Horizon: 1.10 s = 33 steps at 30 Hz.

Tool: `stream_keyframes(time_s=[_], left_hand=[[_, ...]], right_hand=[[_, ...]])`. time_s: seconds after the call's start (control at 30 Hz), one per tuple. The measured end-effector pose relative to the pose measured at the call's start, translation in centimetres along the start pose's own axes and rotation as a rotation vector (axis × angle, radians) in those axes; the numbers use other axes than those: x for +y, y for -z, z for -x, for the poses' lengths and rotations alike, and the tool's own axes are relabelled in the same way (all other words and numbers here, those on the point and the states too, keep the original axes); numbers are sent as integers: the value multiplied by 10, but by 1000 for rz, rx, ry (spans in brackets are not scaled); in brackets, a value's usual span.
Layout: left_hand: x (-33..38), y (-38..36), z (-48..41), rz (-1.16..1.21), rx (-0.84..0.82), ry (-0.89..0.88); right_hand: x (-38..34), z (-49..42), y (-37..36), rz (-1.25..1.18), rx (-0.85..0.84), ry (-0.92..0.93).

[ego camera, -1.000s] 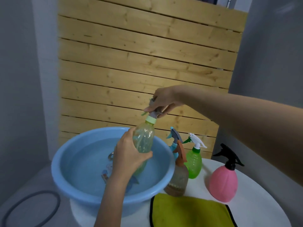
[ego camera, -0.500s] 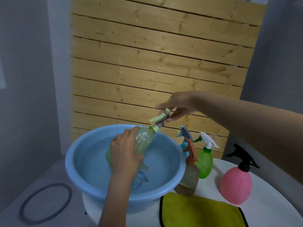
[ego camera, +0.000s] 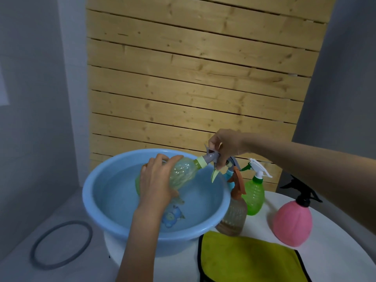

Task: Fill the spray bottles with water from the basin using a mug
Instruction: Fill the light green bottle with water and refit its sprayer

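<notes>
We've got one pale yellow-green spray bottle (ego camera: 183, 174) in hand, tipped almost flat over the water in the one blue basin (ego camera: 87, 198), with its neck pointing right and a bit up. The left hand (ego camera: 156, 182) has its fingers (ego camera: 162, 161) wrapped over the bottle's body, clamped on it from above. The right hand (ego camera: 225, 145) comes in from the right, fingers bunched together and pinching the grey spray head (ego camera: 211, 157), while the light green trigger (ego camera: 214, 175) hangs down below them. We count five spray bottles in all: the held one, a brown bottle (ego camera: 233, 216) standing right against the basin's right side, a blue bottle (ego camera: 230, 180) mostly hidden behind it, a green bottle (ego camera: 253, 196) with a white head just beside those, and a pink bottle (ego camera: 292, 224) with a black head further right, apart from the rest. A blue cartoon print (ego camera: 173, 215) shows through the water; we can't tell whether it's on a mug or on the basin's floor. One yellow cloth (ego camera: 248, 259) lies on the white round surface (ego camera: 335, 251) in front of the brown bottle. One grey ring (ego camera: 61, 244) lies on the floor to the left, and a wooden slat panel (ego camera: 193, 78) stands behind it all.
</notes>
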<state>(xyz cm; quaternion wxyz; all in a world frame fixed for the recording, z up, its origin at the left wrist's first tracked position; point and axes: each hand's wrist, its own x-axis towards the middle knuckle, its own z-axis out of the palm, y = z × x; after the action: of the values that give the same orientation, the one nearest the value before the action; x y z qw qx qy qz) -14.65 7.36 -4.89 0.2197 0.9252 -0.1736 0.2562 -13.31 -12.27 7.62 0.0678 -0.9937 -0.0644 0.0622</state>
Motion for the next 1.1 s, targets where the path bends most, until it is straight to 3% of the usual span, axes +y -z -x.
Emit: stream_keyframes(time_s=[0.2, 0.4, 0.57, 0.67, 0.77, 1.1], left_hand=[[9, 5, -1, 93, -154, 1], [7, 18, 4, 199, -289, 64], [2, 30, 0, 96, -210, 64], [4, 27, 3, -58, -241, 57], [2, 21, 8, -143, -262, 88], [3, 13, 11, -66, -83, 170]], right_hand=[[13, 6, -2, 98, 112, 78], [34, 19, 10, 150, 387, 164], [46, 35, 21, 51, 250, -48], [55, 48, 21, -150, 6, -258], [67, 62, 18, -116, -178, -421], [93, 85, 11, -53, -347, -591]])
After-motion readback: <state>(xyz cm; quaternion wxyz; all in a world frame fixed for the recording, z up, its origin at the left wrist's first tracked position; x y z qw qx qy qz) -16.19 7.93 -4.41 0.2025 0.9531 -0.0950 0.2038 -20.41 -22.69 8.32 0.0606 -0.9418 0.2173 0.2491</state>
